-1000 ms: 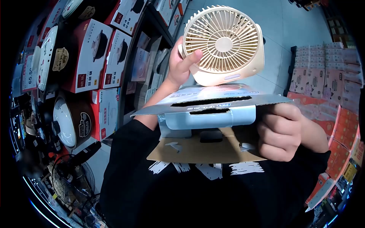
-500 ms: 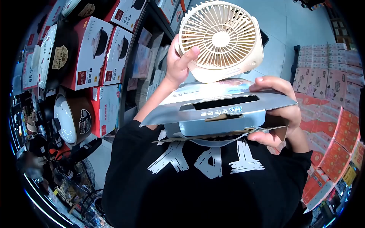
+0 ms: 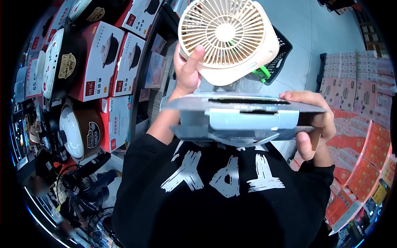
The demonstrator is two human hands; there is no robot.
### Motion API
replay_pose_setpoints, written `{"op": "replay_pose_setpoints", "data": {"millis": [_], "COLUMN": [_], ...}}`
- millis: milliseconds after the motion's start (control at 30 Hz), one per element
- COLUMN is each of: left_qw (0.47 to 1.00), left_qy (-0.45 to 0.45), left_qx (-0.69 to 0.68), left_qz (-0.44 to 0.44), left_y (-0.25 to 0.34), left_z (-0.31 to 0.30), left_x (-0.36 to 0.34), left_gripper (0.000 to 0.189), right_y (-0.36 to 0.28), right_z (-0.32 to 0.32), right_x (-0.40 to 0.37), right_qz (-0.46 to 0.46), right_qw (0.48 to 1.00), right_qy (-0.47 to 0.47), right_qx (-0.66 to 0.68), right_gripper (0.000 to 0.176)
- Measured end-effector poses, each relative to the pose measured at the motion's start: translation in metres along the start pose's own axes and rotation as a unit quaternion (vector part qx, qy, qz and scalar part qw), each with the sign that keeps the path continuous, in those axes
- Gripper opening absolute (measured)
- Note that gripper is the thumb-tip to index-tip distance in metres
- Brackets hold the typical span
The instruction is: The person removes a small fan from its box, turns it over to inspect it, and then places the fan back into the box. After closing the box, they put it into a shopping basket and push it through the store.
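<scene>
A cream-coloured fan (image 3: 248,53) with a round slatted grille is held up in my left hand (image 3: 188,70), thumb over the grille's lower left edge. My right hand (image 3: 316,120) grips the right end of a grey-blue cardboard box (image 3: 252,120), fingers on top and thumb underneath. The box's flaps stand apart at the end facing me, and a dark gap shows along its upper edge. It lies across my chest, just below the fan. What is inside the box cannot be made out.
Boxed pots (image 3: 101,62) and lidded display pots (image 3: 74,128) fill shelving on the left. Black fans (image 3: 99,227) stand at lower left. A black basket (image 3: 281,51) with green handles sits on the floor beyond the fan. Stacked pink and red packs (image 3: 351,136) line the right.
The fan has moved up and to the left, uncovering more of the basket. The box has shifted slightly right and tilted, showing less of its top face.
</scene>
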State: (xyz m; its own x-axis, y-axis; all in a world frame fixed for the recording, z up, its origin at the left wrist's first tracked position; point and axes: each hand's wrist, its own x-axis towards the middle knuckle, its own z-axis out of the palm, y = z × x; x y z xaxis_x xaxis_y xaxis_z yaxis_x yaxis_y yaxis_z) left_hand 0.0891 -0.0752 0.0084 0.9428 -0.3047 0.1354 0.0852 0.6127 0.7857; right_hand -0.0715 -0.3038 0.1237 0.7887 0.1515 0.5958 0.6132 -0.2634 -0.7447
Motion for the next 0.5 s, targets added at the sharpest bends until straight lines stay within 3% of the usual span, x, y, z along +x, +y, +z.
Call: {"op": "replay_pose_setpoints", "data": {"millis": [133,300,400,500], "left_qw": [0.991,0.980,0.960,0.944], "left_qy": [0.073,0.087,0.123,0.127], "left_qx": [0.034,0.054,0.073,0.107], "left_qz": [0.104,0.173,0.239,0.284], "left_y": [0.026,0.083,0.106,0.119], "left_z": [-0.012,0.001,0.011,0.024], "left_x": [0.019,0.035,0.042,0.043], "left_gripper": [0.054,0.074,0.076,0.081], "right_y": [0.003,0.014,0.021,0.029], "right_z": [0.001,-0.014,-0.014,-0.014], "right_x": [-0.005,-0.005,-0.009,-0.001], "right_qz": [0.086,0.127,0.176,0.163], "right_qw": [0.986,0.986,0.973,0.977], "right_qy": [0.121,0.103,0.141,0.133], "right_qx": [0.076,-0.043,-0.056,-0.039], "right_gripper": [0.027,0.029,0.036,0.037]}}
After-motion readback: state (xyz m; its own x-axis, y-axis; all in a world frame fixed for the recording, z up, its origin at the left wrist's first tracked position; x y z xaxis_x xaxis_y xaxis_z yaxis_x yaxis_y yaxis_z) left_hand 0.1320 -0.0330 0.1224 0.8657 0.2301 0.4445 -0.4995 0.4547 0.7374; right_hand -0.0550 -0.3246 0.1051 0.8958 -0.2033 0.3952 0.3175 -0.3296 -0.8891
